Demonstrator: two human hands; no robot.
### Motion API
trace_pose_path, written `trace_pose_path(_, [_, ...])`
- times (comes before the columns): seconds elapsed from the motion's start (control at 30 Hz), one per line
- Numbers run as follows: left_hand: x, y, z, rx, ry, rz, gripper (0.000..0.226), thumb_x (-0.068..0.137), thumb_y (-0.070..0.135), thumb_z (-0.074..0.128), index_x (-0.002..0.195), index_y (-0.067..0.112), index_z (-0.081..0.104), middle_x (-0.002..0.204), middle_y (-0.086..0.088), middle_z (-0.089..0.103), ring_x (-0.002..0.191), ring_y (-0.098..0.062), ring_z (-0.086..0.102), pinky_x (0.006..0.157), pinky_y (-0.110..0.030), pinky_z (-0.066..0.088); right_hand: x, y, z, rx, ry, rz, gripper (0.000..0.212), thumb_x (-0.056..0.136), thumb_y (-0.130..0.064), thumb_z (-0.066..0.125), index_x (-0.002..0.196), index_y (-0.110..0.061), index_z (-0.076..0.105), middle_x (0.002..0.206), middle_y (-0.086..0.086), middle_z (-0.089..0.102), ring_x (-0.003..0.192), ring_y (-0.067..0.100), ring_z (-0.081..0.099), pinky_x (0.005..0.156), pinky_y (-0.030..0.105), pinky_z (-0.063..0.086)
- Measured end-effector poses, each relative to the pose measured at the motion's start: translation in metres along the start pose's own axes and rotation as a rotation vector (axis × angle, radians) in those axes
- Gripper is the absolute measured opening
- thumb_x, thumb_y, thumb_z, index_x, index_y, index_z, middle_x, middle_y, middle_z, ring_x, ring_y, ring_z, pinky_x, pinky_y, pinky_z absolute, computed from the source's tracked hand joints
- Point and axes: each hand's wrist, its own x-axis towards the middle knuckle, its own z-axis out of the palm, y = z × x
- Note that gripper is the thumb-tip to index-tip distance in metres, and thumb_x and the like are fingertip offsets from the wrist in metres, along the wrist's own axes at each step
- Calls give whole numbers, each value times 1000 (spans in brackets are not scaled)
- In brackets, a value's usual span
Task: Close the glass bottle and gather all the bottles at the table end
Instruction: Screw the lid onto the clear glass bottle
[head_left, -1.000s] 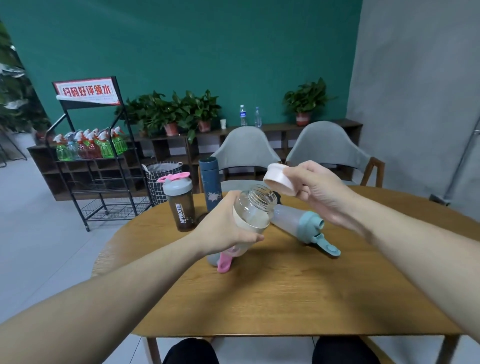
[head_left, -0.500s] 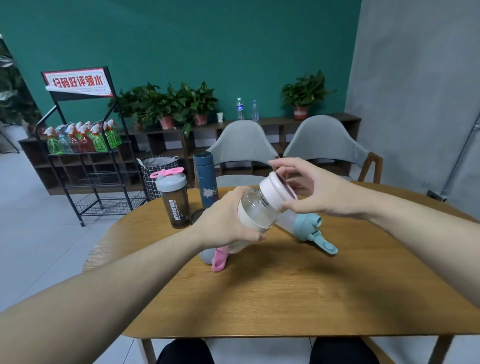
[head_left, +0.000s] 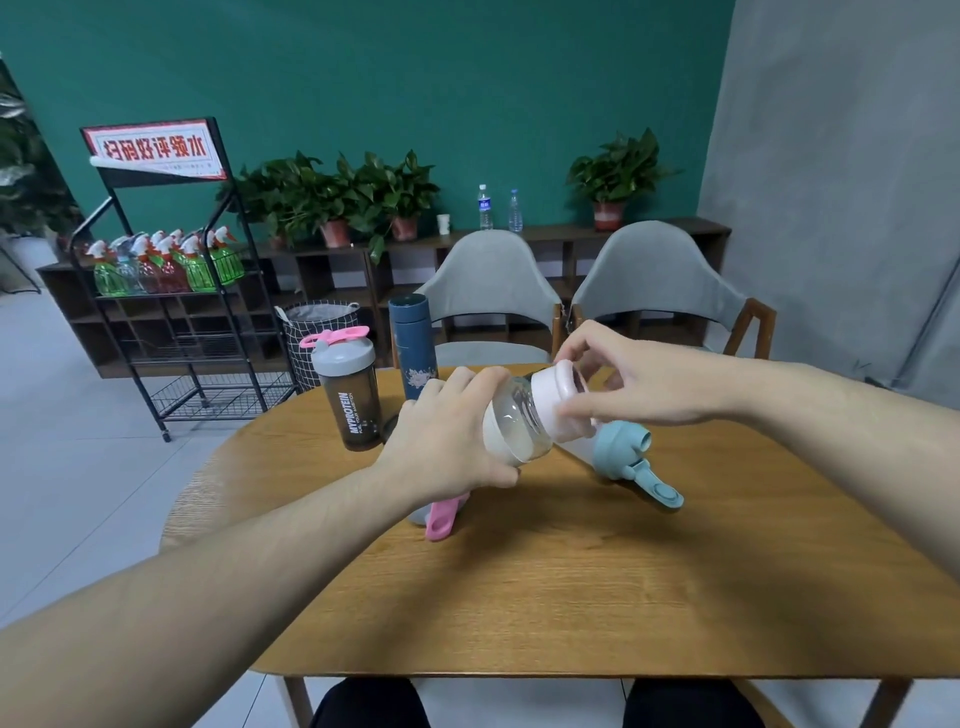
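Head view: the left hand grips the glass bottle, tilted above the wooden table. The right hand pinches the pink cap on its mouth. A blue-capped bottle lies just behind; a dark shaker and a navy flask stand at the far edge.

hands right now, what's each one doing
Left hand: closed around the glass bottle.
Right hand: fingers gripping the pink lid on the bottle.
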Motion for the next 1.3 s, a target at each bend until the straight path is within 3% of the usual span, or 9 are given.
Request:
trace_pose_path(0.1, [0,4,1,33,49,19,99,60,52,80,144,33,33,130,5,48,115,-23,45,92,-45,45,5,-1,5,158,32,93,57,91,-71,40,97,-15,48,68,4,72,66,25,74,66,33,60])
trace_pose_path(0.27, [3,11,0,38,25,44,98,61,51,81,144,33,32,132,5,47,117,-23,44,93,-45,45,11,-7,10,234,19,392,88,92,-77,12,107,-5,61,79,22,72,61,35,71,65,40,62])
trace_pose_path(0.4, [5,11,-3,-13,-29,40,99,61,49,82,145,33,31,130,4,48,117,-24,45,92,-43,45,-1,4,5,148,104,9,58,88,-72,44,139,-47,36,137,-6,55,102,8,65,92,34,54])
trace_pose_path(0.57, [7,7,-4,-56,-30,37,99,58,49,82,143,32,34,115,8,44,112,-24,47,93,-47,47,-12,19,3,-196,121,-314,52,90,-46,68,137,-42,46,126,-23,53,110,0,55,88,13,45])
trace_pose_path(0.7, [7,14,-3,52,11,42,97,61,51,79,144,34,32,127,4,48,117,-26,45,94,-45,43,-6,10,16,-22,186,-98,25,99,-52,43,118,-36,46,88,-4,70,71,13,66,64,30,52])
trace_pose_path(0.8, [7,16,-3,121,11,62,98,62,52,78,146,34,31,133,3,47,121,-26,44,96,-47,42,1,-1,19,204,96,203,51,97,-67,23,100,-24,51,68,8,72,50,24,61,53,37,50])
trace_pose_path(0.9, [6,14,-2,143,-7,74,100,62,52,78,147,34,29,136,4,46,122,-26,44,95,-46,43,2,-1,18,307,12,368,85,89,-80,12,113,-12,57,91,15,76,62,28,70,66,38,57])
trace_pose_path(1.07, [12,7,-5,79,-54,35,101,61,51,80,147,33,29,133,2,47,121,-28,45,97,-49,44,-12,18,11,-20,139,-218,69,90,-60,59,145,-63,17,140,-31,36,122,-8,47,103,20,43])
trace_pose_path(1.3, [11,9,-5,120,-25,90,100,62,52,79,147,33,30,134,3,46,120,-26,44,96,-46,43,-11,25,24,-200,254,-257,40,91,-46,59,126,-42,39,106,-17,52,85,11,59,66,17,46])
